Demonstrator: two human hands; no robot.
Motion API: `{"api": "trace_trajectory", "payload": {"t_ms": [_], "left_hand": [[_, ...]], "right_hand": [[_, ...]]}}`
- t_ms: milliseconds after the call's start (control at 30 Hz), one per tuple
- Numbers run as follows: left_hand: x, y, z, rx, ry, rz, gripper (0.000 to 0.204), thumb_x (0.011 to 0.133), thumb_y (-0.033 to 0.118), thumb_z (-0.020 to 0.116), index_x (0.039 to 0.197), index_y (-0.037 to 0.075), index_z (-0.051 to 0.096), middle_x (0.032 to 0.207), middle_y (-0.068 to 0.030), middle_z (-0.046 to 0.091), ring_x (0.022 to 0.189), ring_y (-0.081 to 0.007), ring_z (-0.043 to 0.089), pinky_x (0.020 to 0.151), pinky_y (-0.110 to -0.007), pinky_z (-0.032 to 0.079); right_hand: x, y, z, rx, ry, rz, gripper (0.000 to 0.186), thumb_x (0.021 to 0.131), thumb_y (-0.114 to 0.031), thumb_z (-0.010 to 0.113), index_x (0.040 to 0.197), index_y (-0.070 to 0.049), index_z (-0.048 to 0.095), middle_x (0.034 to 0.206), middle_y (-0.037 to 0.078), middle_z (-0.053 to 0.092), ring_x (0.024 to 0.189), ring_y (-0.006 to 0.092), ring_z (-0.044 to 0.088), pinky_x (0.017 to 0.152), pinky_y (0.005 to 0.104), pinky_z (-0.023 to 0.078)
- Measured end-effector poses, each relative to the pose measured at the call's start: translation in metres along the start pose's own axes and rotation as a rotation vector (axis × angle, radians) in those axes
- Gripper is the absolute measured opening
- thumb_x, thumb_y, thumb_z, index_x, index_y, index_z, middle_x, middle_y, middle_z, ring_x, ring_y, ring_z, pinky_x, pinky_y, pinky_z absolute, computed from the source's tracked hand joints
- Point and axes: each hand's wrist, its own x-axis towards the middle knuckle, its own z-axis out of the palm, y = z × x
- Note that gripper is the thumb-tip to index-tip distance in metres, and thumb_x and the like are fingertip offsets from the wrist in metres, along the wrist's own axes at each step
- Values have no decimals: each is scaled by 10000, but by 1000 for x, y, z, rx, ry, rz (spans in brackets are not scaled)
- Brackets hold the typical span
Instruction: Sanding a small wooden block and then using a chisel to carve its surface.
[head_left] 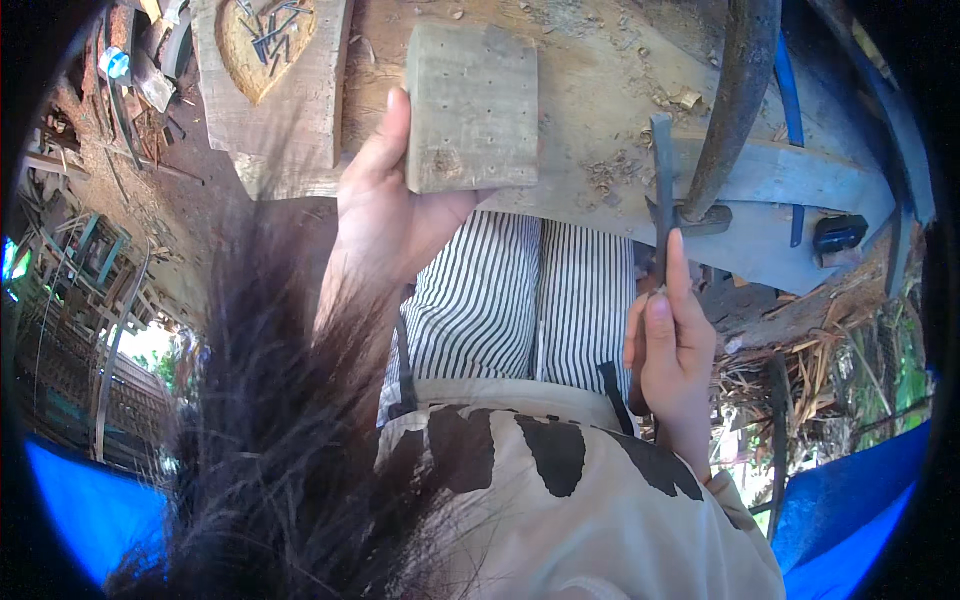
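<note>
My left hand [385, 205] grips a squarish wooden block [473, 105] by its lower left side, with the thumb along its left edge and the fingers underneath. Rows of small dots mark the block's upper face, and a dark knot shows near its lower edge. In my right hand [672, 345] is a narrow flat metal chisel [664, 170], its wider end pointing away from me. The right index finger is stretched along the shaft. Apart from the block, the chisel stands to its right. Loose dark hair hides part of my left forearm.
A board [270, 130] with a heart-shaped hollow holding several nails lies at the far left of the wooden bench [590, 80]. A thick curved dark bar [735, 110] rises at the right, near a blue strip [790, 90] and a black object [840, 234]. Wood shavings [610, 175] lie scattered.
</note>
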Motion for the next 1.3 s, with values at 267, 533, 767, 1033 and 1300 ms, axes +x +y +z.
{"api": "trace_trajectory", "payload": {"t_ms": [267,533,767,1033,1300], "left_hand": [[-16,-23,-16,279,173,203,634,1039,461,249,1471,1,313,1443,-242,403,1278,-409,481,1053,-503,418],[-19,-55,-43,1985,550,911,568,846,310,733,1368,214,532,1332,-251,375,1219,-399,350,1037,-495,262],[34,-48,-37,2062,606,1293,515,771,374,793,1254,298,631,1296,-248,395,1179,-380,346,987,-469,258],[53,-42,-22,2177,592,1339,565,744,390,803,1270,391,595,1245,-263,424,1132,-384,396,946,-469,285],[60,-39,27,2357,678,999,843,691,285,807,1353,2,368,1210,-236,432,1106,-393,410,951,-522,325]], "right_hand": [[4,0,6,-168,-62,3,495,1041,-93,397,1524,-48,297,713,-13,495,565,29,412,534,182,383],[9,0,2,-205,7,145,476,1009,-83,491,1478,-64,417,989,61,671,701,35,452,652,196,416],[13,6,5,-228,27,36,480,1009,-83,495,1483,-84,417,811,-18,547,656,21,372,593,183,351],[15,-4,5,-210,47,141,476,1004,-76,505,1472,-48,422,1022,52,658,765,43,512,746,201,428],[20,5,13,-205,38,23,465,997,-64,508,1451,-2,428,1407,181,539,1280,171,502,1071,293,344]]}}
